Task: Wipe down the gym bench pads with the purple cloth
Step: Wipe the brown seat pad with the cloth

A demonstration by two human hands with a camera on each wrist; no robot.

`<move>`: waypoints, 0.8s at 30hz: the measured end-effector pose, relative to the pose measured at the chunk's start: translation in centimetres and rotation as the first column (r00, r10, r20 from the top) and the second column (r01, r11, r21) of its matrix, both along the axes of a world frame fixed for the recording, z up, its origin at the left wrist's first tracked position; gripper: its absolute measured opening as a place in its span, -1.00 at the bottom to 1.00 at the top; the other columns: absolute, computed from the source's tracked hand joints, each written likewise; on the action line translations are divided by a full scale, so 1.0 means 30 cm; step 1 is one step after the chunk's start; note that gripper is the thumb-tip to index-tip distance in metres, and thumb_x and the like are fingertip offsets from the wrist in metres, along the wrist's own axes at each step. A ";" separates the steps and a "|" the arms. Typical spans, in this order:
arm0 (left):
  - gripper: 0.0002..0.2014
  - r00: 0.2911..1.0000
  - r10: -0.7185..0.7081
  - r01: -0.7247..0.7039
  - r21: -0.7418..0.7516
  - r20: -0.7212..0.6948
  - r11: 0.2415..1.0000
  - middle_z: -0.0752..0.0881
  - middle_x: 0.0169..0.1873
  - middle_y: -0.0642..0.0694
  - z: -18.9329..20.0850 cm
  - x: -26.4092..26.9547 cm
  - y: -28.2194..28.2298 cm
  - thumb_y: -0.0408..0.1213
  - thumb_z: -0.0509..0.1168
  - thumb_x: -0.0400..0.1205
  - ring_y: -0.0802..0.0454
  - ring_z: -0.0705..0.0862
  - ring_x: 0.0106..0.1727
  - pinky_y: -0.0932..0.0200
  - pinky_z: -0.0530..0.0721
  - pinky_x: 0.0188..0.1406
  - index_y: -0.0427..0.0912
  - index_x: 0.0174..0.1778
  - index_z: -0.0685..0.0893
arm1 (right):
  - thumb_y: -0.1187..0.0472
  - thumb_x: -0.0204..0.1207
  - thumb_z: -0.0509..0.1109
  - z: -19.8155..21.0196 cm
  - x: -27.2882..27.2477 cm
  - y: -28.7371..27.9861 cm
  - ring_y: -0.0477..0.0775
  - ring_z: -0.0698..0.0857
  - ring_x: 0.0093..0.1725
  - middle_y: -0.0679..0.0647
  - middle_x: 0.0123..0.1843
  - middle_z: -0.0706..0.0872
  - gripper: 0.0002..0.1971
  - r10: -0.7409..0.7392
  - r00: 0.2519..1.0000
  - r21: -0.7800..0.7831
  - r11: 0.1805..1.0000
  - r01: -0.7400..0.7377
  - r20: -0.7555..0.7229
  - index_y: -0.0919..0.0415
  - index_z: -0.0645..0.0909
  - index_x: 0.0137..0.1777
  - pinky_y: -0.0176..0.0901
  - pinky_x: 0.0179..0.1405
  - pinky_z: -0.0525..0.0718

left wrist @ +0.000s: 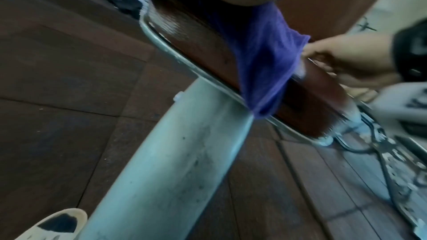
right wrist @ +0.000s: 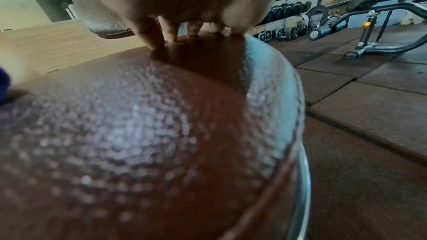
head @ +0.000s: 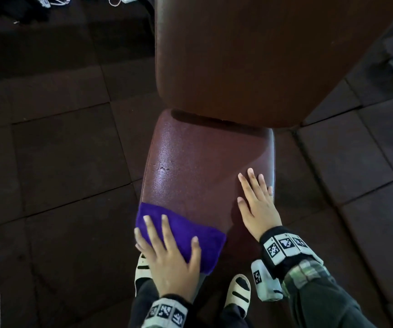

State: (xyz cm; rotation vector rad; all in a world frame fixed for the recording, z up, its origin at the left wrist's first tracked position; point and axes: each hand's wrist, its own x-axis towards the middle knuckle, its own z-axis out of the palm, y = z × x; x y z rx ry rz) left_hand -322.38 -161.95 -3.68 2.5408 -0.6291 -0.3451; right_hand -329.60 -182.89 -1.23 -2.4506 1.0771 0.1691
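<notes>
Seat pad (head: 190, 162) carries purple cloth (head: 183, 233) beneath flat left hand (head: 169, 263)

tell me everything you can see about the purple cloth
The purple cloth is a deep violet, fuzzy fabric like microfibre or terry, apparently folded into a thick pad. It lies on the near left corner of the reddish-brown seat pad, and in the left wrist view its edge drapes over the pad's front side toward the metal rim. The left hand presses it down with straight, spread fingers. The right hand rests flat on the pad, apart from the cloth.
</notes>
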 end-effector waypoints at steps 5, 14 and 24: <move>-0.23 0.969 -0.228 0.220 0.083 0.099 0.972 0.21 0.69 -0.28 0.025 0.072 -0.094 0.25 0.13 0.57 -0.47 0.09 0.68 -0.40 -0.01 0.60 -0.14 0.64 0.37 | -0.06 0.51 -0.12 -0.011 0.008 0.009 -0.07 -0.19 0.61 -0.23 0.59 -0.18 -0.38 -0.027 1.000 -0.023 0.999 0.027 0.009 -0.12 0.02 0.62 0.04 0.56 -0.21; -0.15 0.975 0.156 -0.171 -0.085 -0.156 0.982 0.25 0.64 -0.37 0.029 0.268 -0.060 0.19 0.07 0.49 -0.45 0.31 0.58 -0.27 0.36 0.50 -0.17 0.69 0.25 | -0.15 0.43 -0.20 -0.017 0.004 0.012 -0.14 -0.24 0.58 -0.25 0.60 -0.17 -0.32 -0.043 0.998 -0.014 0.999 0.044 0.045 -0.11 0.00 0.62 -0.01 0.55 -0.26; -0.26 0.865 -0.498 0.485 0.152 0.061 0.861 0.14 0.72 -0.15 0.053 0.220 -0.126 0.33 0.04 0.63 -0.39 -0.05 0.72 -0.40 -0.16 0.62 -0.04 0.66 0.34 | -0.26 0.50 -0.20 -0.026 0.014 0.031 -0.22 -0.34 0.58 -0.28 0.62 -0.21 -0.32 -0.098 0.995 -0.022 0.995 0.098 0.015 -0.08 -0.22 0.59 -0.17 0.55 -0.38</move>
